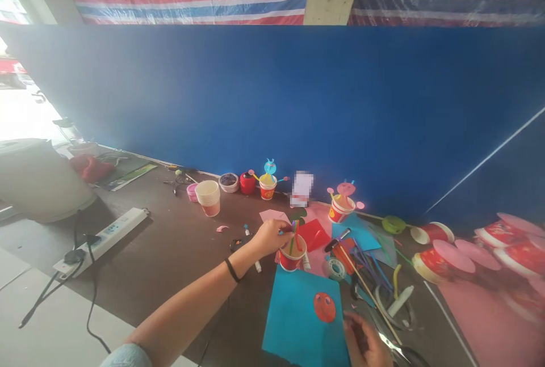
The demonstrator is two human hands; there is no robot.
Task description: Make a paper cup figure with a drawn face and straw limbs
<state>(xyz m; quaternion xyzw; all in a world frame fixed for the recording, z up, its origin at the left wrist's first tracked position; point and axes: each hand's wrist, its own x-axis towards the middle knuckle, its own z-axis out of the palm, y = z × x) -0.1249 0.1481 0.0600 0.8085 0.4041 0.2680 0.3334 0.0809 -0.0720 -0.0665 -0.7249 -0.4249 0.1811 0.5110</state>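
My left hand [275, 236] reaches over a red paper cup [290, 264] with a pale rim. Its thumb and fingers pinch together at the thin coloured straws [297, 237] standing in the cup, purple, green and red. A blue paper sheet [298, 313] lies just in front of the cup. On it rests a red paper disc [324, 307] with two eyes and a drawn mouth. My right hand [367, 341] is at the sheet's right edge, loosely curled, thumb apart from the fingers, with nothing visible in it.
Scissors [395, 347], a tape roll [336, 268] and loose straws [374, 268] crowd the right side. Decorated cups [342, 208] and a cup stack [208, 198] stand farther back. A power strip [102, 240] with cords lies left. A blue partition [255, 95] borders the table.
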